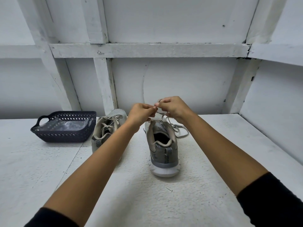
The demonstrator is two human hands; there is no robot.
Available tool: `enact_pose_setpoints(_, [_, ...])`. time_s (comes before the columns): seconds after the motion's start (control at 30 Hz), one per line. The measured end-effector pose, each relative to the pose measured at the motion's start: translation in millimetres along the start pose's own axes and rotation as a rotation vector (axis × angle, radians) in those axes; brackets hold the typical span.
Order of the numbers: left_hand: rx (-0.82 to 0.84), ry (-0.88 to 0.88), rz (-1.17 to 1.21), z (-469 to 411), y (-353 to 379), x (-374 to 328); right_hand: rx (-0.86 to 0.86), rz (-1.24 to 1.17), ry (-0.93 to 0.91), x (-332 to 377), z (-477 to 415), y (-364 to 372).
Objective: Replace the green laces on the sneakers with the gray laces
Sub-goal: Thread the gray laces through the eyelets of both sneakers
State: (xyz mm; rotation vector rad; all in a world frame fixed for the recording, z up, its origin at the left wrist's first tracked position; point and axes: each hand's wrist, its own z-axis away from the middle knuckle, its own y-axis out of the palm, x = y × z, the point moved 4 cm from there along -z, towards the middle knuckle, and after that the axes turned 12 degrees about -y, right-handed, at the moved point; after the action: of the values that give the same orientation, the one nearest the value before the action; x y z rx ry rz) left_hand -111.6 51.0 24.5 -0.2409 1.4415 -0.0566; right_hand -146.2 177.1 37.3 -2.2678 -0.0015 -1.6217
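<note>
Left hand (141,112) and right hand (173,106) pinch the gray lace (162,117) above the right sneaker (164,149), lacing apparently unfinished; left sneaker (105,128) beside it appears done.

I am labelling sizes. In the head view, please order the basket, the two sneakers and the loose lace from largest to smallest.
1. Basket and right sneaker: about alike, not ranked; the sneaker lies nearer the camera.
2. Left sneaker: smaller as seen, partly hidden by the left arm.
3. Loose lace: smallest.
</note>
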Motion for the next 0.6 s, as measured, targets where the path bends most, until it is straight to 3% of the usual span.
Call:
enact_pose_setpoints(0.1, [-0.023, -0.044, 0.026, -9, -7, -1, -0.180, -0.082, 0.068, -7, -4, -9])
enact_pose_setpoints(0.17, [-0.099, -0.063, 0.175, -19, -21, -5, -0.276, -0.138, 0.107, -15, -6, -18])
enact_pose_setpoints(0.33, [-0.326, -0.109, 0.553, -42, -50, -10, -0.341, -0.070, 0.150, -39, -6, -27])
enact_pose_setpoints(0.47, [-0.322, -0.260, 0.428, -41, -27, 30, -0.298, 0.023, 0.190, -65, 5, -15])
enact_pose_setpoints(0.6, [-0.303, -0.312, 0.367, -38, -3, 73, -0.373, 0.228, 0.158, -82, 17, -11])
